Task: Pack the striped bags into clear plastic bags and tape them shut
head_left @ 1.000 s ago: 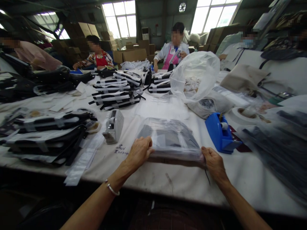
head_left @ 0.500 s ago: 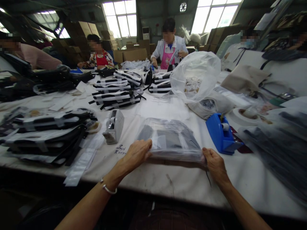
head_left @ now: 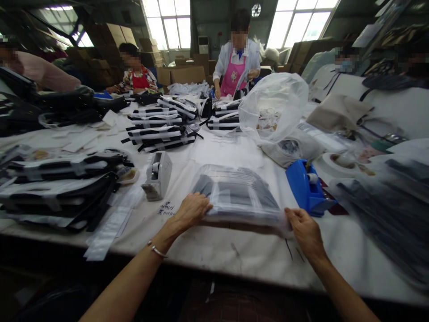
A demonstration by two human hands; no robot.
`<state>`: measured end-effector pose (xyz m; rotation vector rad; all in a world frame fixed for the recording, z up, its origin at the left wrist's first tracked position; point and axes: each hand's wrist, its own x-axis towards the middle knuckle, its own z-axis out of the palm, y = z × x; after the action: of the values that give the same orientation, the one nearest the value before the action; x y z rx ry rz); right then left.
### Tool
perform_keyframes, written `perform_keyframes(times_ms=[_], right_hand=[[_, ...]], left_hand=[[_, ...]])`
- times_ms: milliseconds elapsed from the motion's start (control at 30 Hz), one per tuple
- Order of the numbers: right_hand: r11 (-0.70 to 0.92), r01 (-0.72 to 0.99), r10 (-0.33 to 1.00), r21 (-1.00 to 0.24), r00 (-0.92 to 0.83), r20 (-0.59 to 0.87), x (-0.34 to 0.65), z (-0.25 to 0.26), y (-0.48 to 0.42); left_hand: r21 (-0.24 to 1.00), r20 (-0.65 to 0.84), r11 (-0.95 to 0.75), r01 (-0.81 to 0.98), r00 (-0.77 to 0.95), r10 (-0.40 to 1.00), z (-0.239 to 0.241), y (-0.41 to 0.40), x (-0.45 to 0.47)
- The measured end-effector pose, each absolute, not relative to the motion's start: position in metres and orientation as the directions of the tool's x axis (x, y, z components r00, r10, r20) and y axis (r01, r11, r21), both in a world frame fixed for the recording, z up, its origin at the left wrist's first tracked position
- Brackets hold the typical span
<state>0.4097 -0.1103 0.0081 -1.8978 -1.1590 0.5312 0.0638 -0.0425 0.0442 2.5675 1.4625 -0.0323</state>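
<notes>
A clear plastic bag (head_left: 236, 194) with a dark folded item inside lies flat on the white table (head_left: 254, 255) in front of me. My left hand (head_left: 191, 210) grips the bag's near left corner, fingers curled over its edge. My right hand (head_left: 305, 232) pinches the near right corner. The near edge of the bag is folded over between the two hands. A grey tape dispenser (head_left: 157, 175) stands left of the bag and a blue tape dispenser (head_left: 306, 188) stands right of it.
Stacks of bagged black-and-white items (head_left: 60, 188) fill the left side, with more stacks (head_left: 161, 127) at mid-table. A big clear sack (head_left: 273, 105) stands behind the blue dispenser. Blurred bagged goods (head_left: 385, 201) lie at right. Several people work around the far table.
My right hand has slid slightly outward along the bag's near edge. The person in the pink apron at the far end has stood up straighter. The bag lies where it was.
</notes>
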Motion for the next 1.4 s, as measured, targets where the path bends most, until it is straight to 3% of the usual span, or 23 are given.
perform_keyframes(times_ms=[67,133,167,233,300,400,533,667,767,933,1033,1133,1233,1400], right_hand=[[-0.094,0.689,0.828,-0.718,0.455,0.328,0.401,0.025,-0.12],[0.194,0.824,0.796,-0.532,0.185,0.577,0.38,0.04,-0.129],[0.356,0.835,0.781,-0.419,-0.019,0.624,0.366,0.044,-0.131],[0.588,0.771,0.742,-0.246,-0.392,0.544,0.338,0.046,-0.129],[0.657,0.739,0.727,-0.147,-0.571,0.38,0.316,0.037,-0.121],[0.631,0.77,0.765,-0.095,-0.597,0.243,0.305,0.017,-0.108],[0.624,0.774,0.777,-0.106,-0.602,0.184,0.311,0.006,-0.102],[0.62,0.775,0.78,-0.12,-0.595,0.193,0.312,0.009,-0.104],[0.619,0.774,0.782,-0.135,-0.591,0.196,0.311,0.011,-0.104],[0.604,0.779,0.797,-0.169,-0.583,0.159,0.31,0.016,-0.102],[0.59,0.785,0.807,-0.19,-0.572,0.147,0.31,0.018,-0.102],[0.58,0.788,0.814,-0.205,-0.564,0.135,0.309,0.016,-0.102],[0.604,0.77,0.797,-0.204,-0.586,0.146,0.312,0.011,-0.1],[0.633,0.765,0.768,-0.116,-0.603,0.213,0.349,0.009,-0.098]], left_hand=[[0.158,-0.126,-0.505,0.848,0.525,0.842,0.045,-0.04,0.063],[0.164,-0.129,-0.508,0.845,0.529,0.839,0.045,-0.038,0.063],[0.167,-0.128,-0.507,0.846,0.528,0.839,0.044,-0.037,0.064],[0.17,-0.131,-0.499,0.85,0.521,0.843,0.043,-0.036,0.066],[0.177,-0.132,-0.484,0.857,0.508,0.851,0.044,-0.037,0.068],[0.198,-0.132,-0.467,0.862,0.495,0.859,0.053,-0.041,0.061],[0.386,-0.077,-0.418,0.822,0.48,0.874,0.07,-0.057,0.027],[0.527,-0.016,-0.26,0.809,0.315,0.949,0.058,-0.073,-0.001],[0.549,-0.044,-0.121,0.827,0.173,0.984,0.032,-0.075,-0.003],[0.437,-0.053,0.033,0.899,-0.011,0.999,0.015,-0.073,0.008],[0.295,0.2,0.027,0.955,-0.09,0.976,0.03,-0.08,0.026],[0.192,0.512,-0.285,0.939,0.152,0.845,0.037,-0.094,0.069],[0.105,0.528,-0.6,0.793,0.467,0.709,0.02,-0.107,0.118],[-0.03,0.453,-0.582,0.813,0.53,0.717,-0.014,-0.109,0.144]])
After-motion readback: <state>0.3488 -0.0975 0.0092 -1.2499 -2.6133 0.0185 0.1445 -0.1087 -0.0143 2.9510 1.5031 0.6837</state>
